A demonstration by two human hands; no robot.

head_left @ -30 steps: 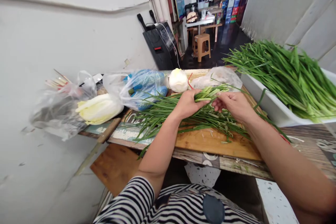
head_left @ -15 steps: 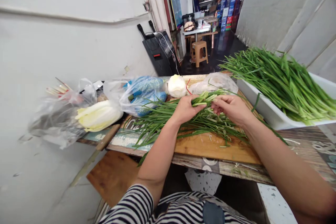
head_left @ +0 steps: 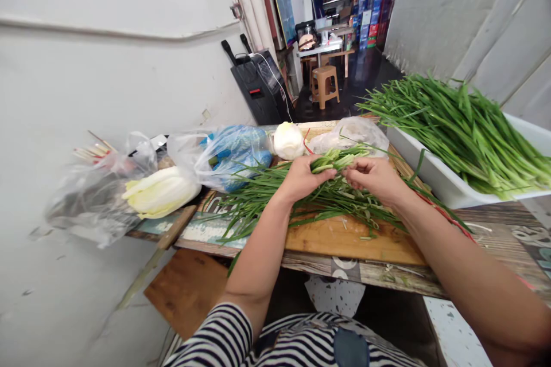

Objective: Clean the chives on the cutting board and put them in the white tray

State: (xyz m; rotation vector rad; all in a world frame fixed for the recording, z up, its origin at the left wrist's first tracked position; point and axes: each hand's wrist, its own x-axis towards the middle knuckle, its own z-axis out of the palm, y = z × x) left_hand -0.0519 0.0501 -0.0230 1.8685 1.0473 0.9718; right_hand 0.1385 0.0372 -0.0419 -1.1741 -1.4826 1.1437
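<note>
My left hand (head_left: 303, 179) is wrapped round a bunch of green stalks (head_left: 331, 160), their pale ends pointing right. Close beside it, my right hand (head_left: 371, 179) has its fingers pinched at the stalk ends; what they hold, if anything, is too small to make out. Loose long green leaves (head_left: 253, 200) spread beneath both hands over a wooden board (head_left: 348, 241). Right of my hands, a white tub (head_left: 439, 176) is heaped with more green leaves (head_left: 469, 132).
On the left lie a napa cabbage (head_left: 161, 192), plastic bags (head_left: 235, 152) and a knife (head_left: 176, 226) jutting over the table edge. Behind the leaves are a white round vegetable (head_left: 288, 140) and a clear bag (head_left: 350, 135). A black speaker (head_left: 262, 83) stands beyond.
My right hand has shifted slightly left and its fingers have curled in more. A red string now shows by my right forearm. My left hand keeps its hold on the stalks.
</note>
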